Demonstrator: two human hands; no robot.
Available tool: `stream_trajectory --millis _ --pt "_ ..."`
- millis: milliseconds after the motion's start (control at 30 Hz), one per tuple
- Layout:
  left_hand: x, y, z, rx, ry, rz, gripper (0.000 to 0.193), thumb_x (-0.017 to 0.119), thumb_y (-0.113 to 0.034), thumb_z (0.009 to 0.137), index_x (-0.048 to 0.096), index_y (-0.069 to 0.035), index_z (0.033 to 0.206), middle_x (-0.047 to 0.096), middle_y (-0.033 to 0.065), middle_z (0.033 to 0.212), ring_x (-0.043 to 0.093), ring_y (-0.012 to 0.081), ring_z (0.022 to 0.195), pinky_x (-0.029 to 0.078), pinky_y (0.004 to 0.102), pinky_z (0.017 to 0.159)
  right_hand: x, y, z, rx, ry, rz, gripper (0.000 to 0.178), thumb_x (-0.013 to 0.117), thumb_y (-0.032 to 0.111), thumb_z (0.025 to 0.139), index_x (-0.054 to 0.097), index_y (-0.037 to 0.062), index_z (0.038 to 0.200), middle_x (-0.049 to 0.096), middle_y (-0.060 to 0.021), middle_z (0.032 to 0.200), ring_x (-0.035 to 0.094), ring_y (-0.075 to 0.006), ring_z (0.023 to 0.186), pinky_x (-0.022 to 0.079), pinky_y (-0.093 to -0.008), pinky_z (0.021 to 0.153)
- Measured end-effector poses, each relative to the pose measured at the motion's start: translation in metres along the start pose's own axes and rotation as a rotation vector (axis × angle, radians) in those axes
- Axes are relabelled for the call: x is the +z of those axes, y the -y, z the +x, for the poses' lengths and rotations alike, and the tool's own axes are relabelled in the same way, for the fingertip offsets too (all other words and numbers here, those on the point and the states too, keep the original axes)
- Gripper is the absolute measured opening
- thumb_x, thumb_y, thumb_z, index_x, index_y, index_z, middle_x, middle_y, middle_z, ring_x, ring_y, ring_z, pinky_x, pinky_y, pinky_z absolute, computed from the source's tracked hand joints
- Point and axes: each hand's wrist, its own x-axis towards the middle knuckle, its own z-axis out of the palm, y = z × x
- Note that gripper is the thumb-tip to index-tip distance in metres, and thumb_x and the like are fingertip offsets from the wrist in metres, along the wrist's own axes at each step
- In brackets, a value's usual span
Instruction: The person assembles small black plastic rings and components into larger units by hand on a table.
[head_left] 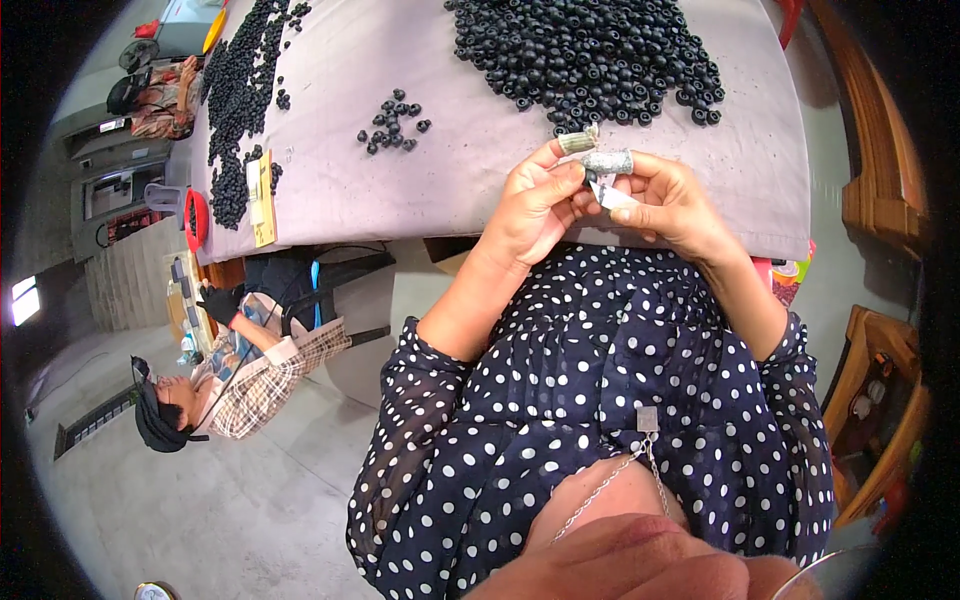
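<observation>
Both my hands meet just above the near edge of the cloth-covered table. My left hand (535, 205) is closed, with a small black round part (590, 178) between thumb and fingertips; most of it is hidden. A wrapped cover sits on its index finger. My right hand (675, 205) pinches a small white piece (612, 195), like a strip or scrap, against the black part. Its index finger also wears a greyish cover. Beyond my hands spreads a large pile of black ring-shaped parts (590, 60) with holes in their middles.
A small cluster of black parts (393, 122) lies left of my hands. Along the table's left side runs another long pile (238, 95), by a yellow board (263, 200) and a red bowl (196, 220). Two people sit at left, one wearing a black glove (220, 302). Wooden furniture (880, 410) stands at right.
</observation>
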Motion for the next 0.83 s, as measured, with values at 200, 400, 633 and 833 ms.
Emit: stream_trajectory --millis 200,400,633,833 --pt "-0.004 -0.001 0.0 -0.015 0.054 -0.005 0.041 0.062 -0.011 0.089 0.049 -0.005 0.127 0.064 0.0084 0.105 0.063 0.0158 0.086 0.053 0.0294 0.075 -0.003 0.0 0.002 0.037 0.026 0.007 0.035 0.068 0.01 0.083 0.058 0.0007 0.116 0.062 0.0017 0.077 0.043 0.0001 0.051 0.03 -0.0146 0.042" --pt "0.002 -0.002 0.001 -0.013 0.007 -0.026 0.037 0.063 -0.008 0.088 0.051 -0.005 0.123 0.064 0.0083 0.097 0.062 0.0138 0.077 0.054 0.027 0.069 -0.002 -0.003 0.002 0.016 0.027 0.042 0.032 0.065 0.011 0.085 0.059 0.0002 0.114 0.065 -0.0009 0.08 0.043 0.0002 0.05 0.03 -0.0143 0.041" --pt "0.0 0.004 0.003 -0.036 0.113 -0.165 0.04 0.062 -0.007 0.088 0.049 -0.004 0.126 0.064 0.0107 0.1 0.062 0.0153 0.076 0.054 0.0298 0.071 -0.007 -0.004 0.004 0.055 0.005 0.133 0.031 0.064 0.008 0.085 0.059 0.0005 0.115 0.069 -0.0076 0.088 0.045 0.0002 0.05 0.03 -0.0143 0.041" --pt "-0.007 0.001 0.005 -0.036 0.136 -0.153 0.043 0.061 -0.007 0.089 0.046 -0.005 0.129 0.064 0.0117 0.105 0.063 0.0178 0.085 0.054 0.0317 0.076 -0.005 -0.002 0.002 0.03 0.06 0.039 0.041 0.067 0.01 0.083 0.054 0.0013 0.121 0.069 -0.0105 0.097 0.049 -0.002 0.053 0.033 -0.0143 0.042"
